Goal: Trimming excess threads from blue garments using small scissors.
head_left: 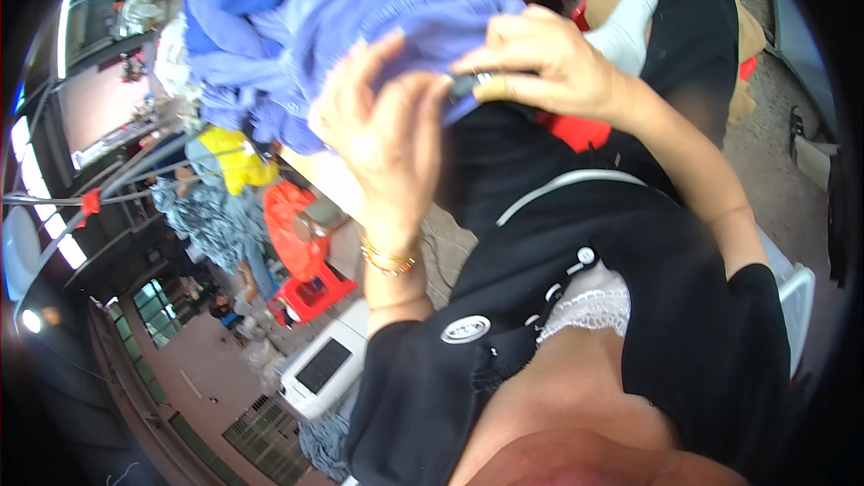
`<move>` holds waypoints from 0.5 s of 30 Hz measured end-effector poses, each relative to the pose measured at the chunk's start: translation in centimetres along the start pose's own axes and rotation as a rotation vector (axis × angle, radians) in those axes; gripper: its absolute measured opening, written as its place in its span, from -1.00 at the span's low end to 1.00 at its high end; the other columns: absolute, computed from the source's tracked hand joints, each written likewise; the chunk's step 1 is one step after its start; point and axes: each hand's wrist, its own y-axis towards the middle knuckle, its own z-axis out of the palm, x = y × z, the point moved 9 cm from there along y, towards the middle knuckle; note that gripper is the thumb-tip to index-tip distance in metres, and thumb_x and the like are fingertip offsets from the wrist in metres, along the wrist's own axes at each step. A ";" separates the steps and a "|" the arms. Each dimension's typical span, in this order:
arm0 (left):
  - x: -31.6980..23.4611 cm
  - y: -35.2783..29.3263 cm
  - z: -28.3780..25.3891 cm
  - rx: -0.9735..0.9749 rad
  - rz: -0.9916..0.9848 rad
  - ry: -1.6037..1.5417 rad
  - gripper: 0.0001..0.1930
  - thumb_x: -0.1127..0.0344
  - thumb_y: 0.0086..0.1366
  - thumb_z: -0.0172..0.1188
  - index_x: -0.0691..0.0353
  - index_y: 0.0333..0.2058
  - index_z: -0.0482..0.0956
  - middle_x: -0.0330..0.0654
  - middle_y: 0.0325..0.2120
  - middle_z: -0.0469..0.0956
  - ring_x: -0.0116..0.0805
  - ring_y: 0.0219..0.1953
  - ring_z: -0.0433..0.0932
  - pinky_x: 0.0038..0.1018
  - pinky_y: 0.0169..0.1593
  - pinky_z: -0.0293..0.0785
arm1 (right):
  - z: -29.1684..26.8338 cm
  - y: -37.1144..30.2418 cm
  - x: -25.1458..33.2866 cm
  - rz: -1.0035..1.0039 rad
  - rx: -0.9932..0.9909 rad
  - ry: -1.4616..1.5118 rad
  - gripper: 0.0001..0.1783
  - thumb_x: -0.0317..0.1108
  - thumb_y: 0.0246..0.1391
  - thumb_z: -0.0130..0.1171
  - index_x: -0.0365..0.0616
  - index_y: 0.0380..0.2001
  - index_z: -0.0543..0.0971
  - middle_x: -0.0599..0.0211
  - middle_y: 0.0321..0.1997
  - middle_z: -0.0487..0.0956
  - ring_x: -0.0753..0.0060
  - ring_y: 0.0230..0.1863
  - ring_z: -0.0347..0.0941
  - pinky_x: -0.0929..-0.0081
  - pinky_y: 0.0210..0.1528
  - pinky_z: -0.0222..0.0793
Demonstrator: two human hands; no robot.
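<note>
A heap of periwinkle-blue knit fabric [360,9] lies in front of me, with ribbed bands showing in it. My right hand [558,63] is closed at the heap's near edge, thumb and fingers pinching a small dark grey piece [463,85] whose kind I cannot make out. Close to the left of that piece, my left hand [382,121] is raised against the fabric. Motion smears its fingers, so its grip is unclear. Gold-coloured bracelets [389,257] circle my left wrist.
Left of me are a yellow bag [236,160], an orange-red plastic bag [292,225], a red stool [315,292] and a white box-shaped device [326,362]. Grey-blue garments [211,220] are piled farther left. A white plastic chair [796,306] stands behind my right arm.
</note>
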 end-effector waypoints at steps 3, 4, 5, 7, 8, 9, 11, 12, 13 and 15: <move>0.1 -0.6 0.4 0.027 -0.051 -0.025 -0.90 0.33 0.14 0.38 0.13 -0.36 0.68 -0.18 -0.02 0.58 -0.12 0.14 0.43 -0.26 0.23 0.19 | 0.8 -0.5 -0.6 0.059 0.051 0.049 -0.75 -0.20 0.04 0.34 0.01 -0.20 0.72 0.49 -0.46 0.51 0.46 -0.39 0.43 0.44 -0.23 0.23; -0.1 -0.7 0.3 0.028 -0.058 -0.038 -0.91 0.34 0.16 0.37 0.15 -0.36 0.67 -0.17 -0.02 0.58 -0.12 0.14 0.42 -0.26 0.24 0.18 | 0.6 -0.6 -0.3 0.043 0.041 -0.003 -0.77 -0.19 0.04 0.33 0.03 -0.22 0.72 0.51 -0.46 0.51 0.47 -0.39 0.43 0.44 -0.23 0.22; -0.2 -0.7 0.2 0.030 -0.067 -0.053 -0.92 0.35 0.18 0.36 0.16 -0.37 0.66 -0.15 -0.01 0.57 -0.11 0.15 0.42 -0.26 0.24 0.18 | 0.6 -0.8 -0.3 0.042 0.053 -0.013 -0.77 -0.19 0.04 0.34 0.03 -0.22 0.72 0.50 -0.47 0.51 0.46 -0.40 0.43 0.44 -0.24 0.21; 0.0 -1.1 -0.5 -0.039 -0.118 -0.121 -0.93 0.38 0.21 0.32 0.21 -0.36 0.63 -0.10 0.01 0.54 -0.11 0.15 0.41 -0.26 0.24 0.19 | 0.1 -1.0 0.0 0.035 0.011 -0.023 -0.75 -0.20 0.03 0.34 0.02 -0.20 0.71 0.51 -0.49 0.48 0.46 -0.41 0.43 0.45 -0.26 0.20; 0.8 -1.8 -0.6 -0.060 -0.159 -0.142 -0.91 0.38 0.26 0.27 0.25 -0.30 0.60 0.00 0.06 0.49 -0.09 0.15 0.41 -0.26 0.24 0.21 | -0.4 -1.4 -0.1 0.089 0.000 0.000 -0.74 -0.22 0.03 0.35 0.00 -0.19 0.71 0.48 -0.50 0.48 0.45 -0.41 0.42 0.45 -0.26 0.21; 1.5 -2.3 -0.7 -0.099 -0.189 -0.143 -0.88 0.38 0.27 0.25 0.26 -0.25 0.58 0.03 0.07 0.47 -0.08 0.15 0.40 -0.26 0.25 0.22 | -0.9 -1.6 -0.3 0.147 -0.009 0.024 -0.72 -0.24 0.02 0.35 -0.03 -0.17 0.70 0.46 -0.50 0.47 0.43 -0.41 0.41 0.44 -0.26 0.21; 3.7 -3.5 -0.3 -0.172 -0.282 -0.178 -0.76 0.27 0.40 0.10 0.32 -0.09 0.49 0.03 0.06 0.42 -0.12 0.12 0.39 -0.29 0.24 0.23 | -1.3 -2.6 -2.5 0.285 -0.063 0.164 -0.71 -0.35 0.00 0.38 -0.10 -0.15 0.69 0.40 -0.43 0.51 0.50 -0.41 0.43 0.52 -0.32 0.29; 5.9 -5.1 0.2 -0.253 -0.392 -0.326 -0.71 0.23 0.42 0.06 0.34 -0.06 0.47 0.03 0.03 0.41 -0.13 0.08 0.40 -0.29 0.18 0.27 | -1.1 -3.2 -3.7 0.393 -0.077 0.239 -0.71 -0.36 0.00 0.37 -0.11 -0.15 0.69 0.37 -0.39 0.56 0.51 -0.41 0.47 0.54 -0.34 0.35; 8.3 -6.9 1.2 -0.330 -0.504 -0.478 -0.66 0.18 0.44 0.02 0.36 -0.03 0.45 0.03 0.00 0.40 -0.13 0.03 0.41 -0.29 0.13 0.31 | -1.0 -3.5 -4.3 0.432 -0.114 0.360 -0.66 -0.40 0.03 0.36 -0.15 -0.08 0.66 0.42 -0.34 0.56 0.66 -0.37 0.43 0.62 -0.34 0.32; 10.4 -8.3 1.8 -0.340 -0.575 -0.396 -0.63 0.16 0.49 -0.11 0.40 -0.04 0.46 -0.06 -0.13 0.44 -0.28 -0.05 0.42 -0.39 0.08 0.34 | -0.5 -4.0 -5.8 0.464 -0.172 0.446 -0.58 -0.38 0.03 0.37 -0.18 0.01 0.61 0.49 -0.41 0.52 0.70 -0.39 0.37 0.63 -0.35 0.32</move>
